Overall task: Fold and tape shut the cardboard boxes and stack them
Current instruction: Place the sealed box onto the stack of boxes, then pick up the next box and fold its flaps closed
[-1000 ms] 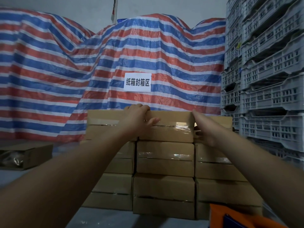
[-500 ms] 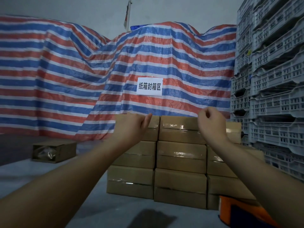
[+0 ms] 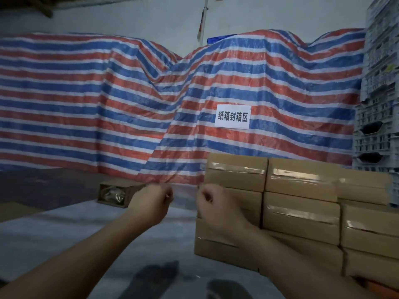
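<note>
My left hand [image 3: 151,201] and right hand [image 3: 212,205] hang loosely curled and hold nothing, the taped stack [image 3: 302,203] sits at 3 o'clock, so I think stacking is done and next I fetch the box [image 3: 114,194] at 10 o'clock.

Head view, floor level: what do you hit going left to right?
lone cardboard box → left hand → right hand → stack of taped boxes → grey plastic crates
</note>
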Motion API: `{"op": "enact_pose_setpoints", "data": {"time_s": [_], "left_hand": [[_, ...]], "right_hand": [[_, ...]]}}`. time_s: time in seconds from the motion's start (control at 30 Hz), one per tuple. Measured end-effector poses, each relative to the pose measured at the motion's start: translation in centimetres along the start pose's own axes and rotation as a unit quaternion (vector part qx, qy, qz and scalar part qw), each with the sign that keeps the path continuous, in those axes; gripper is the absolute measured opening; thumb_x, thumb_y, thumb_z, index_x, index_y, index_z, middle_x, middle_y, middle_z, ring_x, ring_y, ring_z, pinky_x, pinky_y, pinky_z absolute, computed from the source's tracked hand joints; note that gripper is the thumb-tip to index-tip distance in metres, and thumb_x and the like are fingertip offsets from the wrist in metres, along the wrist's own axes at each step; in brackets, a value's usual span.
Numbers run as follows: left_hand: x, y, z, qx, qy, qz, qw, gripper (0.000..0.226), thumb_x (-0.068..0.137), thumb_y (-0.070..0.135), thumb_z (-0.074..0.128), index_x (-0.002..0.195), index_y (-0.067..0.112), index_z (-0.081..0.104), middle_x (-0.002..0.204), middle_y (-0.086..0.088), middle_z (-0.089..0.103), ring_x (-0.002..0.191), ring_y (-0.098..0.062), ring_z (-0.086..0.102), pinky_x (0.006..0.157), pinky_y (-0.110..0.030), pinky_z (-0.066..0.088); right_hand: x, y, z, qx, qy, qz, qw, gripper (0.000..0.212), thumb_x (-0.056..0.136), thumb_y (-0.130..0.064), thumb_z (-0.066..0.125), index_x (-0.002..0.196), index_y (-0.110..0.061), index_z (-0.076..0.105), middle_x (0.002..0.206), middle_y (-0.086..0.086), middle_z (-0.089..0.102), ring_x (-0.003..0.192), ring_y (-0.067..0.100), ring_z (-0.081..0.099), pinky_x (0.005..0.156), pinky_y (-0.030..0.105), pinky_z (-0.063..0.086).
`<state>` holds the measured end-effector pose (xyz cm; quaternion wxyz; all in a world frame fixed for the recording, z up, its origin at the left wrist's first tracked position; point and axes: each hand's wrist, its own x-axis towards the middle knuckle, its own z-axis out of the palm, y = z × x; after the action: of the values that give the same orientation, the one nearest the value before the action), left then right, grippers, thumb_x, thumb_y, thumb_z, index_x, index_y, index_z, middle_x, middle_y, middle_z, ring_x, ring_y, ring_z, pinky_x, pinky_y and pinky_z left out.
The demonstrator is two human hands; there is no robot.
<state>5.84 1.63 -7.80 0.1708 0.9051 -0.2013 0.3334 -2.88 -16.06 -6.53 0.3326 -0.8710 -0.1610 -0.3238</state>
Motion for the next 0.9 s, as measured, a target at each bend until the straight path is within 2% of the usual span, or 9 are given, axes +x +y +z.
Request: {"op": "enact_pose_setpoints", "data": {"time_s": [0.07,0.2,0.27,0.33,0.43,0.5,0.57,0.77,0.9], "left_hand": [[1.1,-4.1,1.8,0.028,0.002,-0.031,0.999,0.016,0.099,0.035,0.050,0.093,0.029,0.063,0.096,0.005,0.068,0.084,-0.014,0.064,0.075,-0.032,0.054],[3.3,-12.8,6.5,0.061,0.015,-0.111,0.992,0.045,0.101,0.051,0.034,0.091,0.023,0.067,0.091,-0.001,0.069,0.079,-0.018,0.064,0.065,-0.029,0.048],[4.0,-16.2,8.8,0.021,0.032,-0.168,0.985,0.050,0.100,0.055,0.029,0.084,0.024,0.065,0.081,0.001,0.066,0.073,-0.016,0.063,0.064,-0.030,0.048],[4.4,-19.0,11.0,0.006,0.022,-0.210,0.977,0.046,0.101,0.053,0.033,0.078,0.024,0.060,0.072,0.004,0.059,0.076,-0.017,0.064,0.066,-0.030,0.048],[4.0,-21.7,13.5,-0.008,-0.015,-0.238,0.971,0.022,0.098,0.038,0.054,0.086,0.022,0.064,0.078,0.004,0.062,0.084,-0.015,0.065,0.077,-0.031,0.052],[3.5,-22.5,14.3,-0.070,0.010,-0.255,0.964,0.009,0.095,0.031,0.057,0.089,0.026,0.062,0.083,0.007,0.068,0.077,-0.009,0.067,0.074,-0.027,0.054],[3.2,-22.8,14.3,-0.118,0.037,-0.291,0.949,0.019,0.096,0.032,0.056,0.081,0.021,0.060,0.073,0.007,0.067,0.067,-0.006,0.066,0.069,-0.029,0.056],[3.2,-23.2,14.0,-0.107,0.051,-0.310,0.943,0.053,0.100,0.044,0.039,0.060,0.011,0.048,0.062,-0.003,0.055,0.074,-0.023,0.064,0.064,-0.033,0.044],[3.7,-23.0,14.3,-0.092,0.021,-0.318,0.944,0.063,0.101,0.056,0.029,0.073,0.008,0.062,0.078,-0.008,0.068,0.081,-0.025,0.067,0.071,-0.036,0.051]], "right_hand": [[3.0,0.5,4.7,0.017,-0.052,0.032,0.998,0.028,0.098,-0.022,0.055,0.070,-0.025,0.053,0.064,-0.005,0.054,0.055,0.002,0.054,0.051,0.019,0.041],[10.4,2.2,14.0,-0.021,-0.138,0.071,0.988,0.016,0.095,-0.031,0.052,0.084,-0.020,0.055,0.081,0.000,0.056,0.079,0.020,0.057,0.069,0.033,0.047],[14.0,3.4,18.0,-0.065,-0.168,0.066,0.981,0.028,0.095,-0.037,0.051,0.111,-0.016,0.058,0.108,0.005,0.059,0.102,0.026,0.058,0.087,0.036,0.049],[17.5,4.7,21.6,-0.107,-0.180,0.052,0.976,0.043,0.093,-0.041,0.051,0.128,-0.015,0.053,0.129,0.008,0.056,0.117,0.030,0.054,0.095,0.038,0.047],[22.4,6.7,26.7,-0.135,-0.179,0.031,0.974,0.052,0.088,-0.043,0.055,0.133,-0.017,0.050,0.133,0.009,0.055,0.120,0.031,0.053,0.099,0.044,0.048],[25.1,7.7,29.7,-0.143,-0.180,0.031,0.973,0.061,0.089,-0.045,0.056,0.142,-0.018,0.043,0.142,0.009,0.049,0.127,0.031,0.048,0.104,0.046,0.045],[27.2,8.5,32.5,-0.147,-0.171,0.036,0.974,0.066,0.089,-0.046,0.057,0.146,-0.019,0.037,0.148,0.009,0.042,0.131,0.032,0.045,0.106,0.047,0.043],[31.4,10.5,39.2,-0.190,-0.164,0.045,0.967,0.075,0.086,-0.053,0.058,0.150,-0.020,0.035,0.151,0.009,0.042,0.132,0.035,0.046,0.107,0.045,0.043],[33.0,11.5,42.0,-0.217,-0.151,0.034,0.964,0.063,0.086,-0.052,0.056,0.139,-0.020,0.050,0.143,0.010,0.050,0.127,0.034,0.050,0.103,0.043,0.043]]}}
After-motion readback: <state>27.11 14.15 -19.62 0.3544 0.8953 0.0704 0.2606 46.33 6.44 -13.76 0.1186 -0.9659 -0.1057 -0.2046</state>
